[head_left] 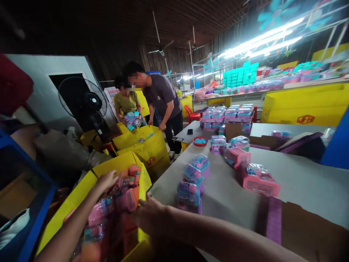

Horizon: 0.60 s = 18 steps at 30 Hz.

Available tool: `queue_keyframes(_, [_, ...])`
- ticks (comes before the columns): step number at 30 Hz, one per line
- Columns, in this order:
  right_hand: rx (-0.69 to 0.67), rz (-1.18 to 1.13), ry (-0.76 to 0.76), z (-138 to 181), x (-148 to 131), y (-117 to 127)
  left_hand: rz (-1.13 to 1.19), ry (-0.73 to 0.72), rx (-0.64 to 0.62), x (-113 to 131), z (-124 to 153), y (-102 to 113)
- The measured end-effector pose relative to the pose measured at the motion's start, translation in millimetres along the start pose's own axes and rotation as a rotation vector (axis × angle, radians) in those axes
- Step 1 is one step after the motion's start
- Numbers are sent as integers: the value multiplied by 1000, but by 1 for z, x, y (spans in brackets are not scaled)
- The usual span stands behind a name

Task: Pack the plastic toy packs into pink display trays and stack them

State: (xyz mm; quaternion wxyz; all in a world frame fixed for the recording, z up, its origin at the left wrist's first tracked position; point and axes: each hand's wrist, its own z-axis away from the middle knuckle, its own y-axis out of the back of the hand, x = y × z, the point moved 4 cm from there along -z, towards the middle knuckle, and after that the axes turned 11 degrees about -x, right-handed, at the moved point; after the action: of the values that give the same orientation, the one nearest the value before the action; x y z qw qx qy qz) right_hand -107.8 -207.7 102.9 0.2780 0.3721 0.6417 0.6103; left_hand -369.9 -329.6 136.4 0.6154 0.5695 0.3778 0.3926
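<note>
My left hand (107,181) reaches into a yellow carton (120,165) at the table's near left and rests on the pink and orange toy packs (125,198) stacked inside it. My right hand (149,214) presses against the same stack from the table side, at the carton's edge. Both hands look closed around the bundle of packs. On the grey table (300,178) just right of my hands lie purple and blue blister-packed toys (191,191) in a short row.
Pink toy packs (260,180) lie further right on the table, beside flattened cardboard (311,233). Two people stand at a second yellow carton (147,149); one holds toy packs. A floor fan (81,100) stands at left. Stacks of packs (229,116) and yellow bins (305,105) fill the back.
</note>
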Motion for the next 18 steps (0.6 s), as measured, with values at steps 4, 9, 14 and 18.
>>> queue_keyframes(4, [-140, 7, -102, 61, 42, 37, -113, -224, -58, 108, -87, -6])
queue_keyframes(9, [-131, -21, -254, 138, 63, 33, -254, -383, -215, 195, -143, -80])
queue_keyframes(14, [-25, -50, -299, 174, 74, 6, -351, -265, -406, 168, -161, -131])
queue_keyframes(18, [35, -104, -289, 169, 85, -10, -313, -218, -440, 155, -189, -126])
